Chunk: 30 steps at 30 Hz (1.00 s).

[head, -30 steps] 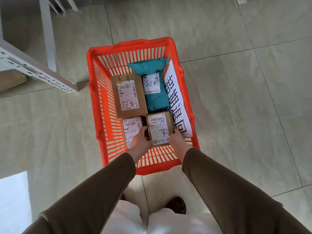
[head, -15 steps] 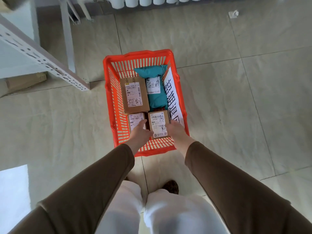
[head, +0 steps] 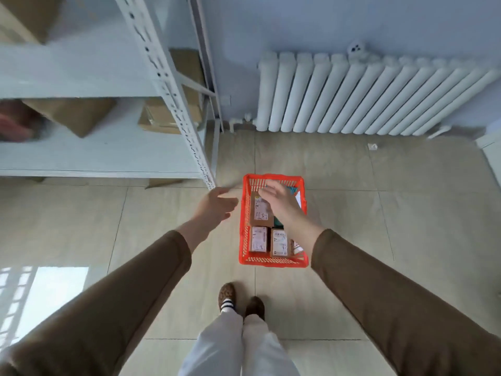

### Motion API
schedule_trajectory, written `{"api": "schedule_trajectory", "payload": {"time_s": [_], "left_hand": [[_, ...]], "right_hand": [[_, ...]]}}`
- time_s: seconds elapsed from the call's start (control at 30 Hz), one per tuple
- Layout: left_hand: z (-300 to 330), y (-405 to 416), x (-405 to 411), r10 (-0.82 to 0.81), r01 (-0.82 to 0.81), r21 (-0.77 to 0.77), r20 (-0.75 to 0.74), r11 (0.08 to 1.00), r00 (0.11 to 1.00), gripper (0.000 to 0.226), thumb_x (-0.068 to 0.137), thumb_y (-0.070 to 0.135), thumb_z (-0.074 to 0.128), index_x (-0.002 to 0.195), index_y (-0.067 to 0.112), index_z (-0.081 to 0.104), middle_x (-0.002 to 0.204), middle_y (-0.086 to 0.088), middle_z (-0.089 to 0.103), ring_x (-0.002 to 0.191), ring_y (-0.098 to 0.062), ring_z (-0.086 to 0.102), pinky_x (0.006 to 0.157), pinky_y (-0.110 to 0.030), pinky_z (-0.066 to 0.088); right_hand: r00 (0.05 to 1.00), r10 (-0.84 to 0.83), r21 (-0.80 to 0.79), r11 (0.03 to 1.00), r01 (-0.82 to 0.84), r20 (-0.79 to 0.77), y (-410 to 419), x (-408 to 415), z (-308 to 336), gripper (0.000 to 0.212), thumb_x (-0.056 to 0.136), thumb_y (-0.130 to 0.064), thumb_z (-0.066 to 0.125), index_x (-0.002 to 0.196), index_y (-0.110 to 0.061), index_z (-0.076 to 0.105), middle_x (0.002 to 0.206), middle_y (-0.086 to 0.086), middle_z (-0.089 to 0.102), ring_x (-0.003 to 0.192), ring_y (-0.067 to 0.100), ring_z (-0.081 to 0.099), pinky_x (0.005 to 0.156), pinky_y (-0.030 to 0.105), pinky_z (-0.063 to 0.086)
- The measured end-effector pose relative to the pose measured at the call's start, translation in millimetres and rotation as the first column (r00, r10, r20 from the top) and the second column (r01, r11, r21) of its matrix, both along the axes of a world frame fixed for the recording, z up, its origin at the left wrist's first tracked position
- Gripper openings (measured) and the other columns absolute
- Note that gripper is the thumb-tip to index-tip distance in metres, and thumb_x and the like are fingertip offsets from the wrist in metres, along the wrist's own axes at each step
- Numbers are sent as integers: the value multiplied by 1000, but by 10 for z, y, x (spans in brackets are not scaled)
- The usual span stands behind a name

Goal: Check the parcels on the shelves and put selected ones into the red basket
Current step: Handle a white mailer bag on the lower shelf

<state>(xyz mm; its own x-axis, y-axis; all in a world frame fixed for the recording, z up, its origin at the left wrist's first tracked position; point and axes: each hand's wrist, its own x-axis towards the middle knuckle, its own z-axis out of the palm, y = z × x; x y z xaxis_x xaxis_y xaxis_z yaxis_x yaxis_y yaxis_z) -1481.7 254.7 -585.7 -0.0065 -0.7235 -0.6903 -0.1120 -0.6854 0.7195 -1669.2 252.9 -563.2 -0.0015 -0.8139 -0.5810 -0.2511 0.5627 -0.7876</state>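
Observation:
The red basket stands on the tiled floor ahead of my feet. Inside lie a larger cardboard parcel, two small labelled boxes side by side at the near end, and a teal bag mostly hidden by my right hand. My right hand hovers above the basket, fingers apart, holding nothing. My left hand is raised to the left of the basket, empty and loosely open, near the foot of the shelf post.
A white metal shelf unit fills the upper left, with cardboard boxes on its levels. A white radiator runs along the far wall. Open tiled floor lies right of the basket.
Both hands have let go of the small box in the basket and lifted up and away. The view has risen, so the shelves and radiator now show.

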Motion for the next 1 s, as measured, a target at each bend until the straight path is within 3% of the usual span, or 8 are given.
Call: {"api": "schedule_trajectory", "payload": {"time_s": [0.03, 0.13, 0.27, 0.4, 0.53, 0.63, 0.8, 1.0], "left_hand": [[245, -9, 149, 22, -22, -33, -1, 999, 1000, 39, 101, -2, 58, 139, 6, 51, 95, -8, 70, 99, -28, 60, 91, -39, 47], [922, -44, 619, 90, -84, -165, 34, 983, 995, 27, 101, -2, 58, 123, 13, 59, 91, -5, 73, 99, -28, 64, 87, -35, 52], [1602, 29, 1329, 103, -76, -291, 82, 954, 991, 27, 106, 2, 50, 128, 13, 63, 90, 7, 80, 92, -15, 75, 83, -25, 58], [2146, 191, 2018, 173, -107, -400, 132, 910, 976, 29, 105, 8, 57, 132, 11, 64, 112, -6, 76, 104, -19, 72, 95, -33, 55], [2400, 390, 2864, 238, -153, -441, 145, 884, 960, 28, 102, 18, 66, 130, 16, 66, 122, -10, 74, 113, -20, 71, 99, -36, 55], [2505, 532, 3624, 296, -185, -468, 176, 864, 939, 36, 99, 24, 70, 134, 17, 65, 124, -7, 73, 115, -18, 71, 99, -34, 56], [2655, 746, 4911, 341, -210, -492, 193, 845, 920, 35, 99, 25, 70, 134, 19, 65, 124, -4, 73, 115, -18, 70, 99, -34, 57], [2743, 827, 6185, 371, -211, -521, 225, 827, 901, 36, 98, 29, 72, 132, 20, 67, 121, -1, 75, 111, -14, 72, 98, -35, 58]], "right_hand": [[999, 35, -44, 998, -36, -11, -59, 110, 254, 49, 101, -29, 62, 147, -17, 51, 143, 1, 61, 122, 18, 62, 99, 34, 51], [985, 174, -172, 970, -174, -14, -238, 510, 924, 50, 102, -24, 61, 149, -12, 49, 147, 3, 57, 129, 17, 57, 90, 21, 45], [946, 322, -299, 899, -320, -46, -367, 1146, 1570, 44, 103, -24, 60, 145, -13, 53, 142, 3, 60, 128, 18, 58, 103, 32, 46], [893, 445, -394, 812, -431, -60, -467, 1896, 1958, 41, 101, -30, 63, 140, -18, 57, 132, -3, 63, 118, 16, 62, 90, 27, 50], [845, 531, -429, 751, -503, -61, -512, 2795, 2172, 36, 101, -31, 62, 136, -20, 58, 126, -5, 64, 118, 16, 64, 87, 28, 53], [813, 580, -447, 713, -541, -58, -490, 3562, 2273, 35, 101, -32, 61, 135, -22, 59, 124, -6, 63, 117, 15, 62, 94, 32, 53], [783, 621, -458, 684, -568, -43, -367, 4857, 2427, 33, 102, -30, 60, 134, -21, 59, 129, -1, 64, 118, 16, 61, 94, 32, 52], [770, 638, -468, 677, -567, -10, -327, 6163, 2535, 33, 102, -27, 61, 134, -19, 59, 127, 2, 66, 107, 13, 62, 88, 30, 52]]}}
